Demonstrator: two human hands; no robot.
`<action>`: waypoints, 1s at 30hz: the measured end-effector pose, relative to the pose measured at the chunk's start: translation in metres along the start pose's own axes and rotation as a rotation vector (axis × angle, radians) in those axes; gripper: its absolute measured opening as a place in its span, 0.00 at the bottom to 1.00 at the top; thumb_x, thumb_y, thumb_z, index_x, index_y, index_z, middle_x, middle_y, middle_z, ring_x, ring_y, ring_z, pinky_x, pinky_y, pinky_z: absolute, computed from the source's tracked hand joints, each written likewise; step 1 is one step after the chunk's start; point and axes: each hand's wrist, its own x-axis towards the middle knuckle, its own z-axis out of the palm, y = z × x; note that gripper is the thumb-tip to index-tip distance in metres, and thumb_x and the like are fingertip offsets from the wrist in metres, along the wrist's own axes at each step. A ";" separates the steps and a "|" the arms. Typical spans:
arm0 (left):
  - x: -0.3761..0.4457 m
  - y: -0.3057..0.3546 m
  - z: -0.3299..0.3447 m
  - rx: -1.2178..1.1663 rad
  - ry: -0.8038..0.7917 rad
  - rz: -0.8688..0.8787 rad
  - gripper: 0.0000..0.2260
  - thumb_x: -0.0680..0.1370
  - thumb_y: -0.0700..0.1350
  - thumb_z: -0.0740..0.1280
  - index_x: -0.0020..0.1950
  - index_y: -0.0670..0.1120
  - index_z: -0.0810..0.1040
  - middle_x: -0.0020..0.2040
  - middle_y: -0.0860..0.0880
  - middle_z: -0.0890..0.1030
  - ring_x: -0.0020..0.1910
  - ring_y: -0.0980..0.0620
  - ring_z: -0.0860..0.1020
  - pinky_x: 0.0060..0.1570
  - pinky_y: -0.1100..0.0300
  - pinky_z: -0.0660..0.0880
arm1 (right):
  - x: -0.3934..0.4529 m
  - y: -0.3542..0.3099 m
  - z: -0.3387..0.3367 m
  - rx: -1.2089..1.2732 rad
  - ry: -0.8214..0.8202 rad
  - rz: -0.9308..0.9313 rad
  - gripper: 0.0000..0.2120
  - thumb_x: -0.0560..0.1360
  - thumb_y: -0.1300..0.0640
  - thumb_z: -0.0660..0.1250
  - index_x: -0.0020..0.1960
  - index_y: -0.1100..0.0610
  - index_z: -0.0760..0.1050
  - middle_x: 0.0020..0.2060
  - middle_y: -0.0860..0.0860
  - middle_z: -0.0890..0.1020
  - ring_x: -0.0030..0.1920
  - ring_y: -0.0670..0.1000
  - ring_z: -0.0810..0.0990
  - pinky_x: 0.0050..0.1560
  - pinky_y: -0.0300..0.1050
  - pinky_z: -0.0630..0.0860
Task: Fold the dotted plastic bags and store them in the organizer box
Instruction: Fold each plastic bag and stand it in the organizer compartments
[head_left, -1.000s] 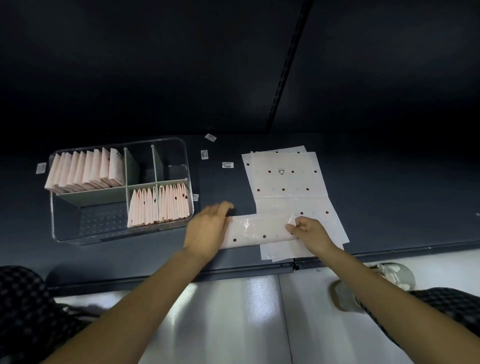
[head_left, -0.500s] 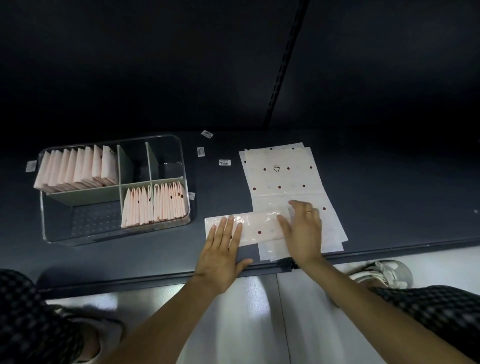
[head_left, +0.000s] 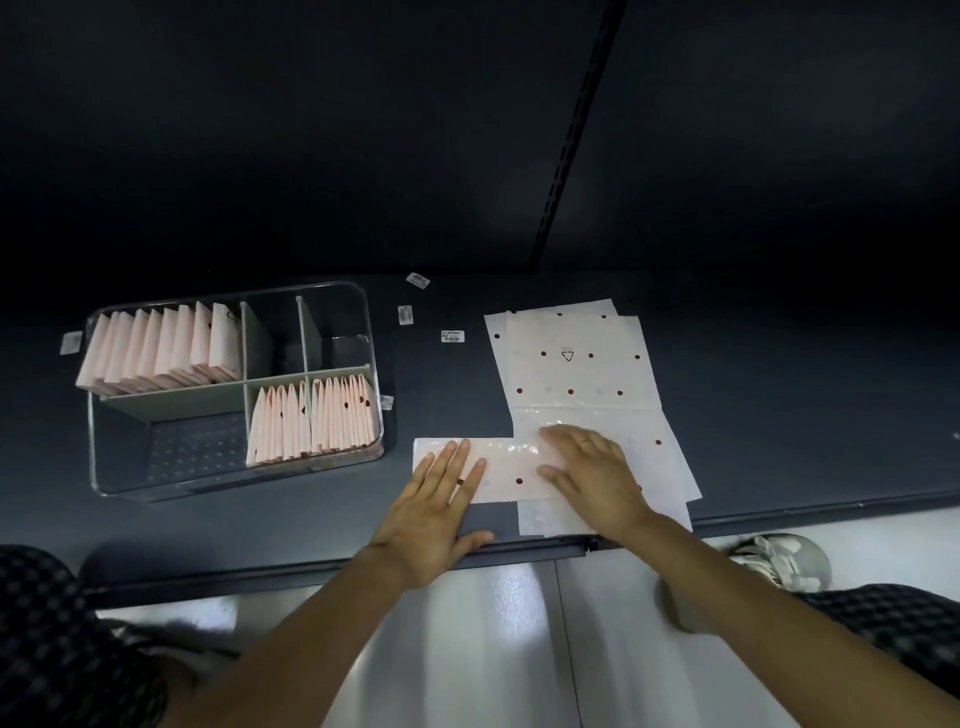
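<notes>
A dotted plastic bag folded into a long pink strip (head_left: 506, 470) lies across the near part of the dark shelf. My left hand (head_left: 434, 512) presses flat on its left end with straight fingers. My right hand (head_left: 597, 475) lies flat over its right end. Under that end sits a stack of unfolded white dotted bags (head_left: 576, 374). At the left stands the clear organizer box (head_left: 119, 467), with folded pink bags (head_left: 161, 345) upright in its back-left compartment and more folded bags (head_left: 311, 423) in two front-right compartments.
Small white labels (head_left: 452, 335) lie on the shelf (head_left: 805, 415) between box and stack. The shelf's front edge (head_left: 535, 551) runs just below my hands. A white shoe (head_left: 779, 558) and a glossy white floor show beneath. A dark back wall rises behind.
My hands went from pinching the strip's ends to lying flat on it. The strip has shifted left, off the stack, and my left hand drew back toward the shelf edge.
</notes>
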 end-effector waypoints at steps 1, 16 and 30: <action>0.001 -0.004 -0.002 0.006 -0.006 0.019 0.36 0.75 0.68 0.39 0.75 0.48 0.34 0.75 0.45 0.33 0.72 0.46 0.29 0.70 0.48 0.28 | 0.007 -0.003 -0.004 0.044 0.019 0.048 0.23 0.79 0.46 0.59 0.72 0.51 0.62 0.69 0.49 0.67 0.68 0.51 0.65 0.67 0.44 0.57; -0.023 0.039 -0.009 -0.088 0.352 0.088 0.30 0.62 0.61 0.77 0.58 0.46 0.81 0.57 0.50 0.81 0.56 0.51 0.80 0.56 0.57 0.77 | 0.005 -0.043 -0.033 0.439 -0.450 0.354 0.05 0.76 0.58 0.61 0.50 0.57 0.66 0.48 0.53 0.75 0.47 0.52 0.74 0.36 0.39 0.67; -0.065 0.016 0.006 -0.310 0.356 0.020 0.22 0.68 0.34 0.74 0.62 0.46 0.79 0.63 0.49 0.78 0.63 0.50 0.75 0.67 0.57 0.65 | -0.051 -0.047 -0.038 0.510 -0.235 -0.168 0.16 0.79 0.53 0.62 0.66 0.51 0.70 0.62 0.43 0.72 0.65 0.42 0.65 0.65 0.35 0.62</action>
